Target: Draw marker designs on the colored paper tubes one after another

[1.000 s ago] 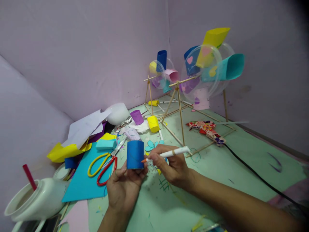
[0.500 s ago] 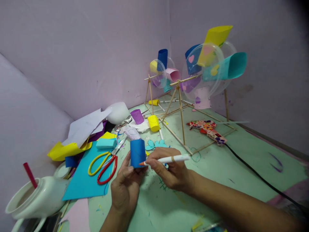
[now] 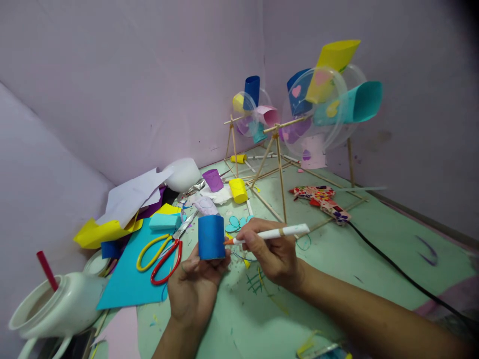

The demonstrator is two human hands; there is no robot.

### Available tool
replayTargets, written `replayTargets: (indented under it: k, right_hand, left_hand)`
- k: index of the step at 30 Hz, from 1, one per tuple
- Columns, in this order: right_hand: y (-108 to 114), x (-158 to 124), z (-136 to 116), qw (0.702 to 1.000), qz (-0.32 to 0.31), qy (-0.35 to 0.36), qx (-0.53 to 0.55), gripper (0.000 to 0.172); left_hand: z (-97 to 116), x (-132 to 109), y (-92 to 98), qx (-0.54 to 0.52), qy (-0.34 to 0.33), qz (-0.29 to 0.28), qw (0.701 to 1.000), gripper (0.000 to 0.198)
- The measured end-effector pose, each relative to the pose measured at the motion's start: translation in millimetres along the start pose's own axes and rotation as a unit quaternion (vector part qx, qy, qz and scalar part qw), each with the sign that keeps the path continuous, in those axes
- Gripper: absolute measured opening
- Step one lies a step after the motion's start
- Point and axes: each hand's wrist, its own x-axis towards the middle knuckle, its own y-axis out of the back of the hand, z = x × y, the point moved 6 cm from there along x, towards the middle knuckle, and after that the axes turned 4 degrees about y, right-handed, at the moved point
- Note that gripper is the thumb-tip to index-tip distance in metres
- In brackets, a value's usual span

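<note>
A small blue paper tube (image 3: 211,238) stands upright in the fingers of my left hand (image 3: 195,286), which is closed around its lower end. My right hand (image 3: 272,257) grips a white marker pen (image 3: 279,233) with an orange tip. That tip is at the right edge of the blue tube; whether it touches cannot be made out. Just behind the hands lie turquoise paper flower shapes (image 3: 234,224). Scissors (image 3: 164,257) with one yellow and one red handle lie to the left of my left hand.
Stick frames (image 3: 282,174) carry wheels of paper cups and clear discs (image 3: 318,114) at the back right. A patterned glue gun (image 3: 322,199) trails a black cord (image 3: 396,267). Yellow (image 3: 238,191) and purple (image 3: 212,180) paper tubes, coloured sheets (image 3: 127,274) and a white pot (image 3: 63,306) stand around.
My left hand has shifted the blue tube slightly left and turned it. My right hand has moved a little right and up, taking the marker tip from the tube's front to its right edge.
</note>
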Motion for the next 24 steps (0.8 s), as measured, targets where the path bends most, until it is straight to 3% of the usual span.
replayTargets:
  k: [3, 5, 8, 12, 15, 19, 24]
  right_hand:
    - [7.3, 0.7, 17.1, 0.994, 0.073, -0.075, 0.028, 0.019]
    - [8.2, 1.5, 30.1, 0.987, 0.085, -0.129, 0.039, 0.021]
    - [2.9, 3.5, 42.5, 0.986, 0.025, -0.164, 0.019, 0.024]
    - [-4.6, 3.3, 45.2, 0.989, -0.060, -0.135, -0.018, 0.024]
    - [-7.2, 2.0, 45.1, 0.988, -0.088, -0.126, -0.033, 0.020]
    - [-2.1, 4.7, 45.5, 0.989, -0.066, -0.130, -0.035, 0.016]
    - [9.7, 10.8, 49.0, 0.987, -0.030, -0.148, -0.051, 0.015]
  left_hand:
    - [-2.6, 1.2, 5.5, -0.036, 0.066, 0.006, 0.997, 0.045]
    - [-4.7, 1.1, 7.0, -0.050, 0.102, -0.002, 0.994, 0.051]
    - [-8.5, 0.5, 6.1, -0.062, 0.137, -0.024, 0.988, 0.058]
    - [-15.7, -0.1, 4.3, -0.055, 0.175, -0.044, 0.982, 0.055]
    - [-17.7, 0.0, 3.3, -0.032, 0.174, -0.047, 0.983, 0.049]
    - [-17.4, -0.8, -0.2, 0.044, 0.135, -0.039, 0.989, 0.046]
    - [4.9, -3.7, 6.6, 0.159, -0.068, 0.069, 0.982, 0.048]
